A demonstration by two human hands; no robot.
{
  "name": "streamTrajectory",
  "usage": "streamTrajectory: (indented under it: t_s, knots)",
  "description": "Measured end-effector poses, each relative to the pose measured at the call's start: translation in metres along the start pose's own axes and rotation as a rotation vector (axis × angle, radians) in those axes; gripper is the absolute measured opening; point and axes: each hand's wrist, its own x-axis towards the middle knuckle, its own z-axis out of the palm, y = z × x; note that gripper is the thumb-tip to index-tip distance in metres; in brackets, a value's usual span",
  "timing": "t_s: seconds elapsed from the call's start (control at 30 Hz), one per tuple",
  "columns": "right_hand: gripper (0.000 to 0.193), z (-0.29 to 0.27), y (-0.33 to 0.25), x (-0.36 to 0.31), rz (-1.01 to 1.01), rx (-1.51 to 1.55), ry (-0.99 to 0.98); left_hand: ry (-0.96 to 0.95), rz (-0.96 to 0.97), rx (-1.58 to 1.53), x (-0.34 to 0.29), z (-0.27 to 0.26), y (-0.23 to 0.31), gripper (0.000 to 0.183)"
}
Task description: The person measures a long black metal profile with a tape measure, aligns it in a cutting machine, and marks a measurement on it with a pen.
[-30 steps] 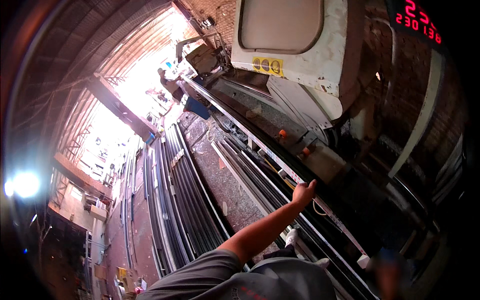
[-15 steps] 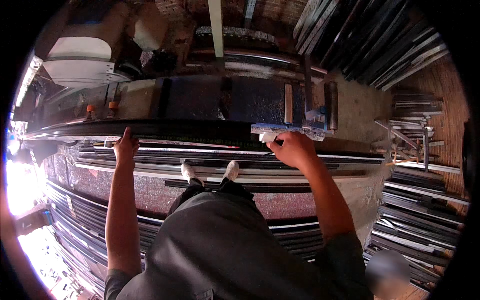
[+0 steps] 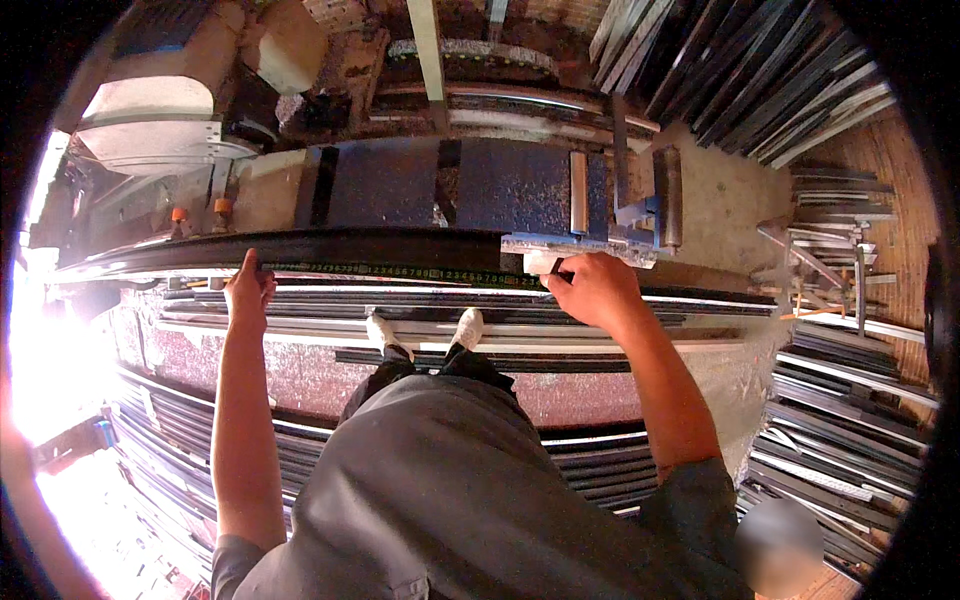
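A long black profile bar (image 3: 400, 246) lies across the bench in front of me. Along its near edge stretches a dark measuring tape (image 3: 465, 275) with green markings. My left hand (image 3: 247, 290) grips the bar and tape at the left, one digit on top and the other fingers curled below. Past the bar's right end, my right hand (image 3: 598, 290) pinches at the tape, thumb and forefinger close together. A small white block (image 3: 541, 262) sits against those fingertips; whether they hold it too I cannot tell. A dark bit shows between the fingers.
The blue bench surface (image 3: 385, 190) carries a metal roller (image 3: 579, 195) beyond the bar. A white curved machine (image 3: 150, 120) stands at the far left. Long profiles (image 3: 450, 338) lie by my shoes (image 3: 466, 328). More bars lean at far right (image 3: 760, 80) and fill racks (image 3: 840, 430).
The view has brightened, and the tape's markings show more clearly. My right hand and the white block have shifted slightly right, away from the bar's end. My left hand keeps its hold.
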Motion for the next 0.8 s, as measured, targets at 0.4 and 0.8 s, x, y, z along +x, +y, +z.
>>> streamTrajectory:
  t_s: [0.4,0.8]
  knots:
    - [0.037,0.002,0.006,0.001,-0.009,-0.086,-0.027,-0.049,-0.011,-0.024,-0.007,-0.002,-0.002,0.042]
    - [0.038,-0.003,0.005,0.002,0.010,-0.072,-0.063,-0.353,1.426,0.977,-0.128,0.074,0.010,0.077]
